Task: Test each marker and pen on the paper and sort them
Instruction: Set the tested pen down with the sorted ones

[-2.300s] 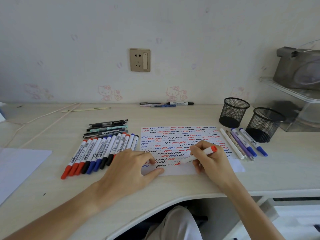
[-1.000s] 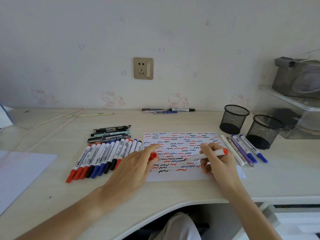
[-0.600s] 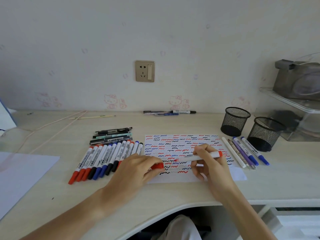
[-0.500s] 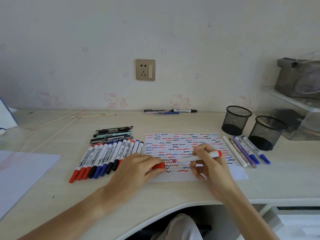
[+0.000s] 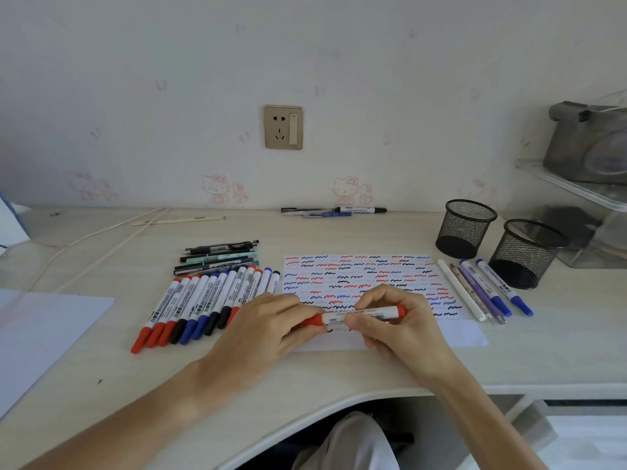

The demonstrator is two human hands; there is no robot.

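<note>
A red whiteboard marker (image 5: 363, 315) lies level between both hands above the near part of the paper (image 5: 359, 276), which is filled with red, blue and black squiggles. My right hand (image 5: 395, 325) grips the white barrel. My left hand (image 5: 268, 329) pinches the red cap (image 5: 314, 320), which sits on the marker's left end. A row of red, black and blue whiteboard markers (image 5: 207, 301) lies left of the paper, with dark pens (image 5: 219, 256) behind it. Several pens and markers (image 5: 481, 290) lie right of the paper.
Two black mesh cups (image 5: 465, 228) (image 5: 526, 254) stand at the right. More pens (image 5: 334, 211) lie by the wall under a socket (image 5: 283, 127). A white sheet (image 5: 37, 337) lies at the left. A clear shelf with a grey box (image 5: 590, 144) is far right.
My right hand stopped writing and lifted the marker off the paper to level. My left hand picked up the red cap and brought it onto the marker's tip.
</note>
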